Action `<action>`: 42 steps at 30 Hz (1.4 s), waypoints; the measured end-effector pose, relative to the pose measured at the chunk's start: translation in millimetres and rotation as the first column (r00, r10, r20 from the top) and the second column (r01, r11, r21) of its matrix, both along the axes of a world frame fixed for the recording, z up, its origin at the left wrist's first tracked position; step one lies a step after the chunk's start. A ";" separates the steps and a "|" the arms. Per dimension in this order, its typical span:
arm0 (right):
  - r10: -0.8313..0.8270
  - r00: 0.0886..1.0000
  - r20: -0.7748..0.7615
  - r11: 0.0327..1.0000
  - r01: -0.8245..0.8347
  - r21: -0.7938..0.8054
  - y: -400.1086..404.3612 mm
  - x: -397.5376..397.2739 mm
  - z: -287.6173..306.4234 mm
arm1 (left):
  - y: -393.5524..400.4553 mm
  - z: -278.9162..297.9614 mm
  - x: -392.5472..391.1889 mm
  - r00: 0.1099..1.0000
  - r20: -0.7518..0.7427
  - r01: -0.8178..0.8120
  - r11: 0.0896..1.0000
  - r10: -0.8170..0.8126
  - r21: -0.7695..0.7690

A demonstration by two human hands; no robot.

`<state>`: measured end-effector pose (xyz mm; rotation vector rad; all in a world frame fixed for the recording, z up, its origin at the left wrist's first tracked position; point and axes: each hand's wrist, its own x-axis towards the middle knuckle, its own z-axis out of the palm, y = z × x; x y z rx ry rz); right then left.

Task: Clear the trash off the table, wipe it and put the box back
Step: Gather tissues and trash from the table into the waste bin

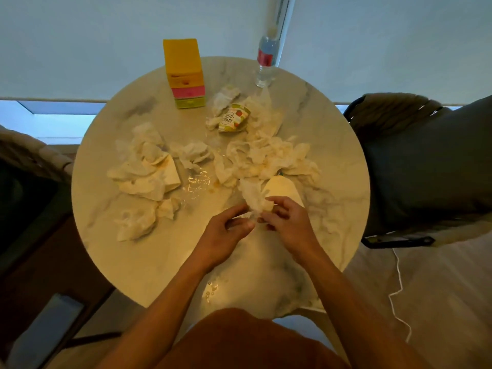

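round marble table (127, 262) littered with crumpled tissues (149, 169), grey chair (426, 161) beside.

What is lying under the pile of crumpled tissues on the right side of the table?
Only the marble table shows around the tissue pile. A small green edge pokes out near its lower side; what it belongs to is covered, as is anything else beneath.

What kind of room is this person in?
Probably a living or dining corner of a home or rented flat, though that is a guess. A small round marble-look table stands by a window with a drawn blind, and a cushioned woven chair sits beside it.
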<state>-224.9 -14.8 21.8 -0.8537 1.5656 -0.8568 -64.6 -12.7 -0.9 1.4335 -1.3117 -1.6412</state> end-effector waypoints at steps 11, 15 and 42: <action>0.152 0.930 -0.334 0.987 -0.159 0.005 -74.0 -15.6 -16.7 | -10.4 -6.7 7.6 0.955 0.017 -0.295 0.955 0.296 -0.026; 0.114 0.747 -0.655 0.989 -0.145 0.006 -109.3 -39.6 -41.5 | -15.0 -7.7 11.9 0.940 0.101 -0.327 0.945 0.327 -0.014; -0.219 0.976 -0.022 0.971 0.220 0.094 100.1 -267.6 -69.5 | 93.4 -7.9 -190.7 0.969 0.159 -0.212 0.966 0.188 0.149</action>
